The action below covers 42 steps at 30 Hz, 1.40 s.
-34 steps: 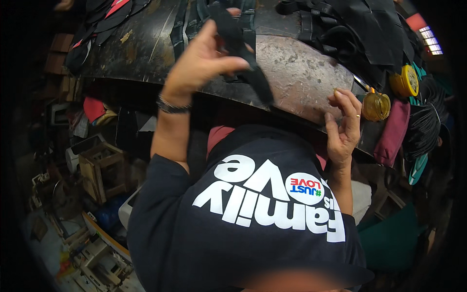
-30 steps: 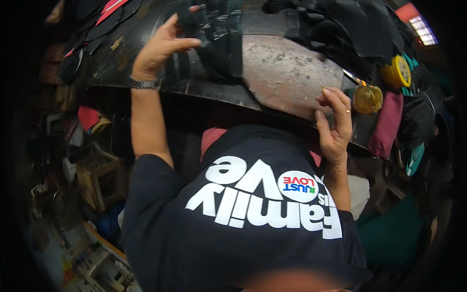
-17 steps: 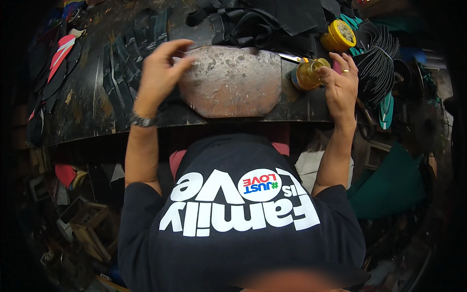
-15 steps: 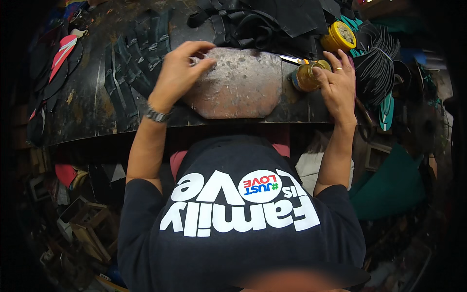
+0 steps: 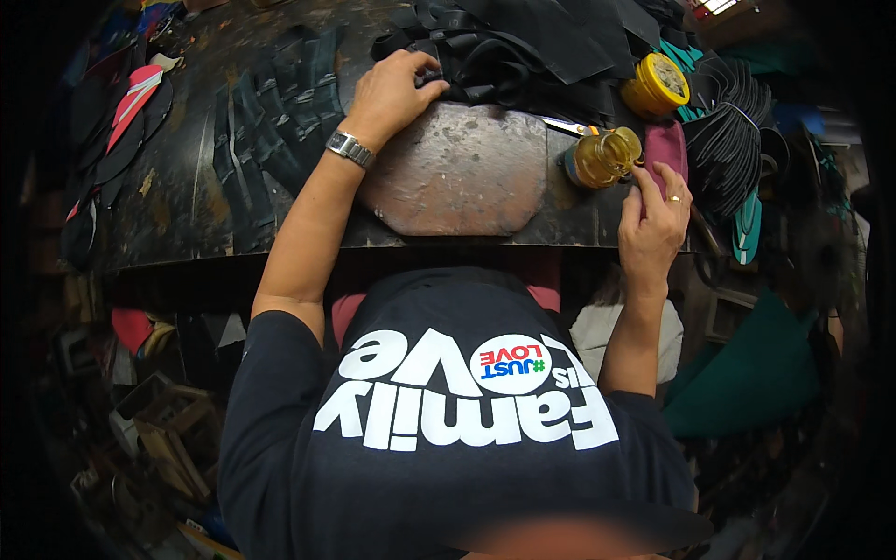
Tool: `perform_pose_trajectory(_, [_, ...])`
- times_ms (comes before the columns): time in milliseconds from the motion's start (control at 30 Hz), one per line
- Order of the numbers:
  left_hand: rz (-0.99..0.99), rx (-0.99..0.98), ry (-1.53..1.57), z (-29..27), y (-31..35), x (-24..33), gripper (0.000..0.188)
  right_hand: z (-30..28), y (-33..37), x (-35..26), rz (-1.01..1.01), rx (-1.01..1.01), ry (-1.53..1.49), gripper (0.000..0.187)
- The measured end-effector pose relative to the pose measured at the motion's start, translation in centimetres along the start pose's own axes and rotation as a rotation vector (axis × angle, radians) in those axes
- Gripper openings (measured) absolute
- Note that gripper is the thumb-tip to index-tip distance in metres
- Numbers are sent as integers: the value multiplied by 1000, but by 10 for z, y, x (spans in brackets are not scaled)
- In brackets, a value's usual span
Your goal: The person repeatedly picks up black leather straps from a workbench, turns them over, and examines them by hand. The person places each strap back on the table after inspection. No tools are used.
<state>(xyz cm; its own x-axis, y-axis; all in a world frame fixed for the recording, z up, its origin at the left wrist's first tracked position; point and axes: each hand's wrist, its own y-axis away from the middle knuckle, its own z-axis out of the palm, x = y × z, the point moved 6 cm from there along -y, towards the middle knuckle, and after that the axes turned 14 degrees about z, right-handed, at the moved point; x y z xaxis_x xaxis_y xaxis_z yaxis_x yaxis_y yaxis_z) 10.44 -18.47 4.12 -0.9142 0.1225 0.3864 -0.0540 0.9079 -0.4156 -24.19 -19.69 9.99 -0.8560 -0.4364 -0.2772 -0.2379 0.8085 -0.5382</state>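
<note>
My left hand (image 5: 396, 97) is over the near-left edge of a pile of black strips (image 5: 485, 58). Its fingers are curved with a gap to the thumb, and no held thing shows. Below it lies a worn, reddish-brown slab (image 5: 457, 177) with cut corners. My right hand (image 5: 655, 224) is beside the mouth of a yellowish glass jar (image 5: 594, 159), which leans on its side or is tilted. The fingers are drawn together at the jar's mouth; what they pinch is too small to make out.
Scissors (image 5: 569, 126) lie behind the jar. A yellow tub (image 5: 653, 86) and a dark pink piece (image 5: 669, 149) are at right, with a bundle of thin black strips (image 5: 730, 117). More black strips (image 5: 271, 121) lie left, near red-and-black sole shapes (image 5: 135, 107).
My left hand has moved right and away from me, from the slab to the black pile. My right hand has drawn back toward me from the jar's side, uncovering the dark pink piece.
</note>
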Motion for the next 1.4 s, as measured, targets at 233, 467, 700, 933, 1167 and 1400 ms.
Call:
perform_pose_trajectory(233, [15, -37, 39, 7, 3, 3, 43, -7, 11, -9, 78, -111, -199, 33])
perform_pose_trajectory(467, [116, 180, -203, -28, -9, -31, 32, 12, 30, -57, 134, -436, -677, 35])
perform_pose_trajectory(700, [-39, 50, -216, -25, -8, -59, 21, 31, 41, -91, 24, -558, -838, 46])
perform_pose_trajectory(933, [203, 207, 422, -46, 55, 45, 19, 45, 33, -92, 62, -522, -1080, 76])
perform_pose_trajectory(1167, [212, 66, 625, -21, 94, 98, 22, 73, 25, -114, -116, -641, -1076, 87])
perform_pose_trajectory(1400, [226, 81, 516, -19, 102, 80, 21, 80, 26, -97, -92, -614, -914, 80])
